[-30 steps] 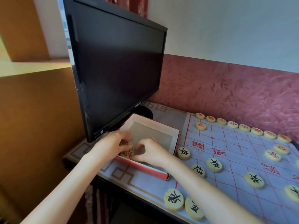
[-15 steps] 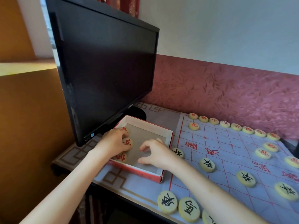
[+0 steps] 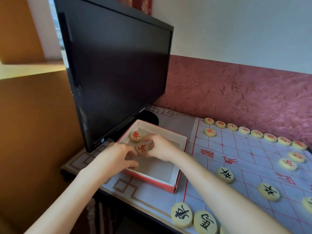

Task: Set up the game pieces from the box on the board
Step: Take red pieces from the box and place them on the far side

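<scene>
The red box [image 3: 183,146] with a white inside stands left of the board [image 3: 244,159], a pale cloth with a red grid. Both my hands are inside the box. My right hand [image 3: 160,147] pinches a round piece with a red mark [image 3: 141,149] between thumb and fingers. My left hand [image 3: 118,157] is curled and blurred just left of that piece; a red sliver shows under its fingers. A second red-marked piece [image 3: 135,136] lies in the box's far left corner. Red-marked pieces [image 3: 256,133] line the board's far edge; black-marked pieces [image 3: 225,175] sit nearer.
A large black monitor [image 3: 118,73] stands just behind and left of the box, its lower edge close over my left hand. A dark red wall [image 3: 236,98] runs behind the board. The table's front edge [image 3: 135,198] lies close below the box.
My right hand has moved left across the box and closed on a red-marked piece next to my left hand. One red-marked piece now lies uncovered in the far left corner.
</scene>
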### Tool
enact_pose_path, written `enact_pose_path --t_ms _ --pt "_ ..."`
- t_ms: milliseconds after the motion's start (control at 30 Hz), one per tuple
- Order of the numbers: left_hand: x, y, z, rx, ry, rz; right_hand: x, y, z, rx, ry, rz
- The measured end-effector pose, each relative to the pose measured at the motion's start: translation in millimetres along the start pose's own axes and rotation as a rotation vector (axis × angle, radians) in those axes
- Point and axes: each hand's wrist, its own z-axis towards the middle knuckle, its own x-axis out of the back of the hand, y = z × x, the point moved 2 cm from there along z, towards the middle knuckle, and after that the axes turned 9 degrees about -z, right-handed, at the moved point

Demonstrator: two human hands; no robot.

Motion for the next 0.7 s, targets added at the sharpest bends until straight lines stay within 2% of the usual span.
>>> enact_pose_path --t_ms 100,300,433,600,700 --pt "2.4 -6.5 0.0 0.030 -0.021 -0.012 -15.2 -3.5 7.9 0.028 -0.047 -0.035" --pt "6.7 -1.2 7.6 0.026 -0.070 0.024 -10.6 7.1 6.2 0.031 0.018 -0.078" --pt "4.2 2.6 11.9 0.040 -0.038 0.060 -2.3 18.0 0.3 0.027 0.028 -0.110" --pt "-6.6 10.7 16.5 -0.032 0.059 0.065 4.1 28.3 -6.2 0.017 0.035 -0.146" --pt "-11.5 12.5 20.0 -0.018 0.027 0.026 9.9 32.3 -10.7 0.004 0.070 -0.127"
